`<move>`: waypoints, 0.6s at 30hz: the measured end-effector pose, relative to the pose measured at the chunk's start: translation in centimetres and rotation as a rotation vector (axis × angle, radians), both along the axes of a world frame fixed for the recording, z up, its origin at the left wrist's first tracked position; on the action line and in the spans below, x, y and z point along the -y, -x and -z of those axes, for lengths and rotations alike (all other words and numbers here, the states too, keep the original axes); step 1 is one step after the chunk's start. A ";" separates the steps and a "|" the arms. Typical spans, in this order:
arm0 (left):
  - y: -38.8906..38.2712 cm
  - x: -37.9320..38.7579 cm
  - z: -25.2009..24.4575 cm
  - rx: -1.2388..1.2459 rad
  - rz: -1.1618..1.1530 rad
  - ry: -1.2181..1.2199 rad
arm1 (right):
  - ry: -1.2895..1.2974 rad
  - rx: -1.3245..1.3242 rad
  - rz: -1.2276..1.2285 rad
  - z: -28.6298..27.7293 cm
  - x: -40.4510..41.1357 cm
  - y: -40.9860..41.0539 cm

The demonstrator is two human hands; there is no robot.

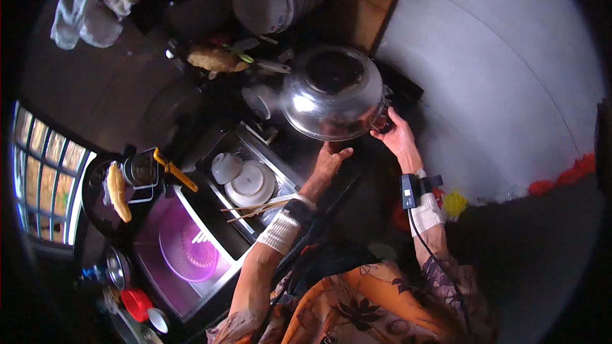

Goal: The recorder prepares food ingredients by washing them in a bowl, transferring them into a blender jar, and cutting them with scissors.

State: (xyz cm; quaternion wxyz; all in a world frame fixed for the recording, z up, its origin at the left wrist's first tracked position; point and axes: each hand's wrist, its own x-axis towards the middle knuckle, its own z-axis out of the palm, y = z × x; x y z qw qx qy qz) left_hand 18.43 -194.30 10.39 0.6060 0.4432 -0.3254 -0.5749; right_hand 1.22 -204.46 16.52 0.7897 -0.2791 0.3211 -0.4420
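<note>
A shiny stainless-steel basin (318,110) is turned upside down over the dark counter, its darkened base facing up. At the near rim is my left hand (330,165), its fingertips hidden beneath the metal and its thumb pointing to the right. My right hand (400,141) grips the right side of the basin, with thumb and fingers around the edge. Left of my left forearm, a steel sink compartment holds an overturned white bowl (226,168), an overturned white plate (248,184) and wooden chopsticks (260,209).
A purple plastic basket (189,248) sits in the larger sink basin. Beyond it are a yellow-handled tool (174,169), a loofah-like object (118,191) and a red cup (137,305). Stacked pale plates or bowls (263,5) stand at the back. A pale wall (487,67) rises on the right.
</note>
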 end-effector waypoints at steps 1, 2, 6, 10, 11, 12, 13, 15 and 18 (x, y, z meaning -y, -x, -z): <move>0.2 0.5 0.0 -0.029 0.019 0.066 | 0.000 -0.029 0.020 -0.2 0.3 0.0; 0.4 0.8 0.1 0.044 -0.026 0.058 | -0.008 -0.040 0.002 -0.3 0.5 -0.1; 1.1 1.3 0.1 0.066 -0.022 -0.043 | 0.115 -0.058 0.015 0.7 1.3 -0.1; 1.3 1.9 -0.7 0.082 -0.051 -0.145 | 0.124 -0.024 0.058 0.6 2.7 0.2; 1.4 2.1 -0.7 0.077 -0.061 -0.144 | 0.125 -0.027 0.047 0.7 2.9 0.6; 1.2 2.2 -0.7 0.109 -0.041 -0.183 | 0.142 -0.008 0.031 0.5 2.9 0.5; 1.1 2.2 -0.6 0.140 -0.018 -0.222 | 0.159 0.011 0.016 0.3 3.0 0.3; 1.3 2.3 -0.8 0.124 -0.051 -0.229 | 0.138 0.012 0.015 -0.1 3.1 0.5; 1.2 2.6 -0.4 0.116 -0.063 -0.254 | 0.059 0.008 0.156 -1.4 2.9 0.4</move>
